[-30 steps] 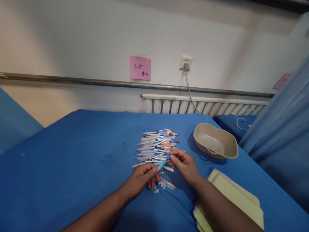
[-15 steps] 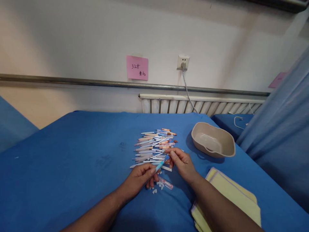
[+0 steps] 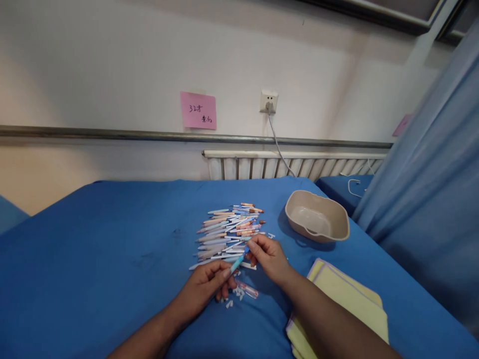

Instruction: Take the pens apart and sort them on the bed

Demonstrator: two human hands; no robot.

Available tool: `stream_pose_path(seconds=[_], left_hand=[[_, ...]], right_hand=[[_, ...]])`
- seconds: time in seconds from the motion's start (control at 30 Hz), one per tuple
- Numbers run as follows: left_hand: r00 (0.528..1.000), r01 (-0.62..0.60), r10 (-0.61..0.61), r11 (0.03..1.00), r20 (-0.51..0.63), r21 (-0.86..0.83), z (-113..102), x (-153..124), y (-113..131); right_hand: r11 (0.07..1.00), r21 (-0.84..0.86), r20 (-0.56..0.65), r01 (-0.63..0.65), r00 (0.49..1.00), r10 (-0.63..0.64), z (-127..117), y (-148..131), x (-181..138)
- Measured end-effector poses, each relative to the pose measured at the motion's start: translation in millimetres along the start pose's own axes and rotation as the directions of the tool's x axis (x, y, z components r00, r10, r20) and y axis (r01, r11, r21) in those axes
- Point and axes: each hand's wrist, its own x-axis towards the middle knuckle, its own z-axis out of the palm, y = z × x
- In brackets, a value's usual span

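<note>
A light blue pen [image 3: 237, 264] is held slantwise over the blue cloth, its darker blue end up and to the right. My left hand [image 3: 209, 281] is closed around the pen's lower part. At the upper end, my right hand [image 3: 270, 258] pinches with thumb and forefinger; the exact contact is small to see. Just beyond both hands lies a spread of pens and thin white sticks [image 3: 224, 232] in pale blue, grey, peach and orange. Below my left fingers are several small white pieces [image 3: 229, 303] and a clear and pink pen part [image 3: 247, 289].
A beige plastic basin [image 3: 317, 217] stands to the right of the pens. Folded yellow cloths [image 3: 346, 299] lie under my right forearm. Behind the blue-covered table [image 3: 112, 239] are a white radiator [image 3: 295, 164] and a wall socket with a plugged cord [image 3: 269, 102]. A blue curtain [image 3: 422, 164] hangs at right.
The view has shifted, so the scene sits slightly further left. My right fingertips have closed in on the pen's darker end, while my left hand keeps its grip on the pen.
</note>
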Motion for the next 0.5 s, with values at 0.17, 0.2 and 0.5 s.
stream_pose_path(seconds=[0.17,0.2,0.5], left_hand=[[1.000,0.002,-0.004,0.999,-0.030,-0.043,0,0,-1],[0.999,0.003,-0.005,0.999,-0.041,-0.051,0,0,0],[0.998,-0.001,-0.004,0.997,-0.069,-0.080,2,1,-1]], right_hand=[[0.925,-0.367,-0.125,0.097,0.980,-0.153,-12,-4,2],[0.860,-0.499,-0.182,0.105,0.958,-0.222,-19,-4,4],[0.169,-0.895,-0.430,-0.412,0.899,-0.087,-84,-7,14]])
